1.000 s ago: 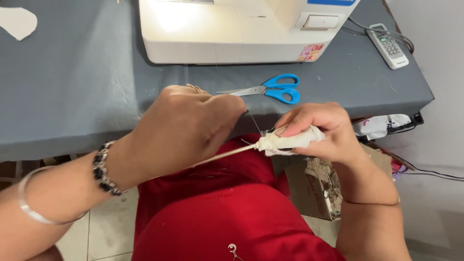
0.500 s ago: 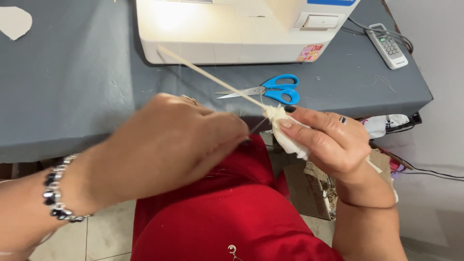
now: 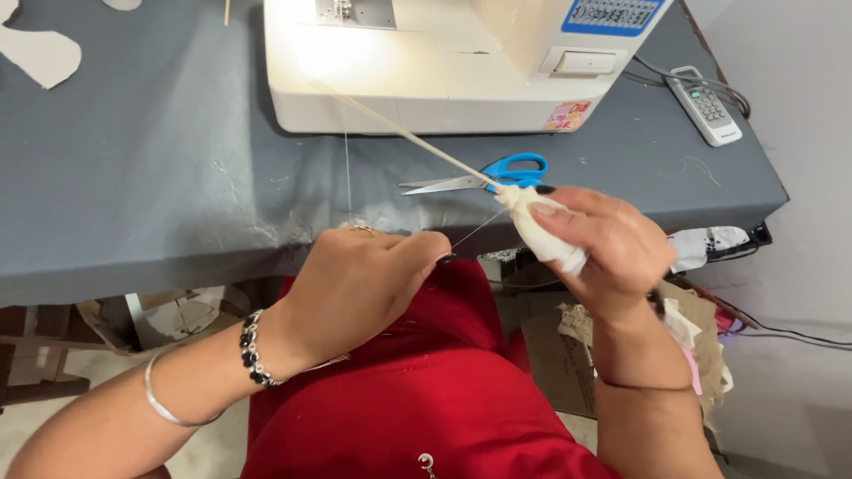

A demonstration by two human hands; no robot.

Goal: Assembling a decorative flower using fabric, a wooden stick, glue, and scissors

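Observation:
My right hand (image 3: 603, 244) grips a small white cloth piece (image 3: 543, 232) with a thin wooden stick (image 3: 404, 133) poking out of it toward the upper left. My left hand (image 3: 368, 279) is closed, pinching a fine thread (image 3: 475, 231) that runs taut to the cloth piece; I cannot see a needle. Both hands hover over my red-clad lap, just in front of the grey table's edge (image 3: 177, 266). Blue-handled scissors (image 3: 493, 173) lie on the table just behind the cloth.
A white sewing machine (image 3: 444, 62) stands at the back of the table. A small grey remote (image 3: 710, 105) with a cable lies at the right. White cloth cut-outs (image 3: 40, 55) rest at the far left. Scraps and cardboard (image 3: 692, 337) sit below on the right.
My left hand has drawn back down and left, pulling the thread taut. The right hand has tipped the cloth so the stick points up-left across the table.

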